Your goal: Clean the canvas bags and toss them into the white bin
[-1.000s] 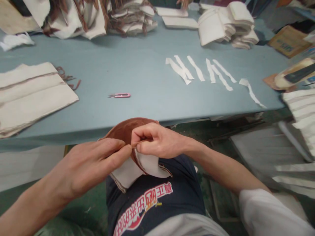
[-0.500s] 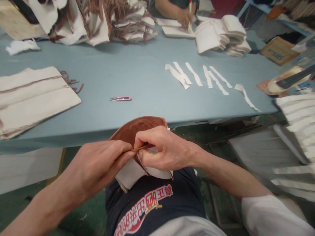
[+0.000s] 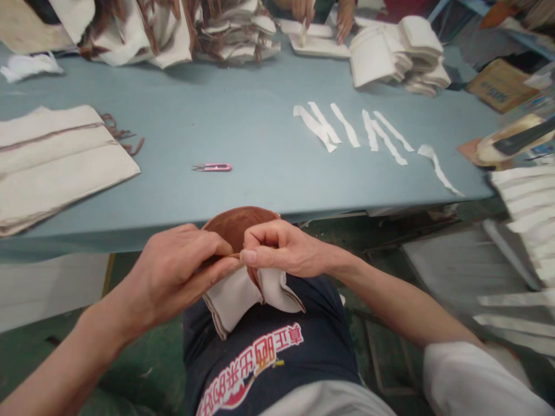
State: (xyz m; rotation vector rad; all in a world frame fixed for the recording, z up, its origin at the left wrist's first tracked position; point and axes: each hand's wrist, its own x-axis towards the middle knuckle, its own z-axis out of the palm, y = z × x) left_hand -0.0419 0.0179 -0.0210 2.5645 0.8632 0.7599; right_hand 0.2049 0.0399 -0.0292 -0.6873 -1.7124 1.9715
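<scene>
A curved piece of brown leather with a pale backing (image 3: pixel 236 303) is held over my lap, close to the table's front edge. My left hand (image 3: pixel 182 266) pinches its edge between thumb and fingers. Right beside it, my right hand (image 3: pixel 281 248) is closed on the same edge, thumb on top, and the two thumbs nearly meet. Below the fingers a seam parts the pale side into two flaps. Pink thread snips (image 3: pixel 212 167) lie on the blue table (image 3: pixel 173 127), beyond both hands.
White strips (image 3: pixel 347 127) lie on the table's right half. Stacked pale panels (image 3: pixel 60 162) are at left, and heaped pieces (image 3: pixel 234 34) at the back. Across the table a person's hands (image 3: pixel 344 20) work on a pale panel (image 3: pixel 321 46). A cardboard box (image 3: pixel 500 86) sits far right.
My right hand has turned, bringing its thumb over the leather's edge, and the left fingers have shifted slightly. Across the table, the other person's hands have moved, with a second hand now visible.
</scene>
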